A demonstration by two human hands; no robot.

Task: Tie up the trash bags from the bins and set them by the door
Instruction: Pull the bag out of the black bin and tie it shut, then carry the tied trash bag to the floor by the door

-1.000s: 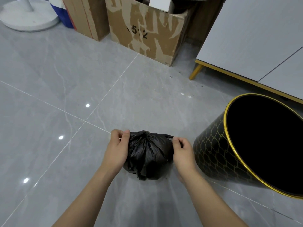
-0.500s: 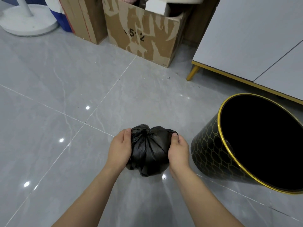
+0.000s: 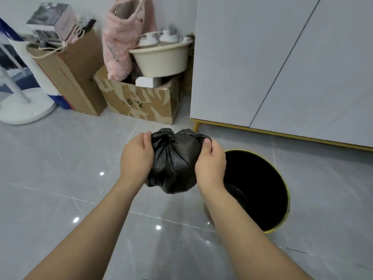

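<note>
Our left hand (image 3: 136, 156) and right hand (image 3: 210, 163) each grip a side of the black trash bag (image 3: 174, 161), fingers curled into its gathered top, holding it above the floor (image 3: 50, 178). Broad open tile spreads to our left and toward us. The cabinet (image 3: 282, 67) walls the right, its gold lower edge near the bin (image 3: 282, 199), which stands just right of the bag. Boxes (image 3: 141, 102) line the far wall.

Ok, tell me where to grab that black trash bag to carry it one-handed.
Grip the gathered neck at the top of the black trash bag, coming from above. The plastic bunches to a narrow knot there between the left hand and right hand; below it bulges wide.
</note>
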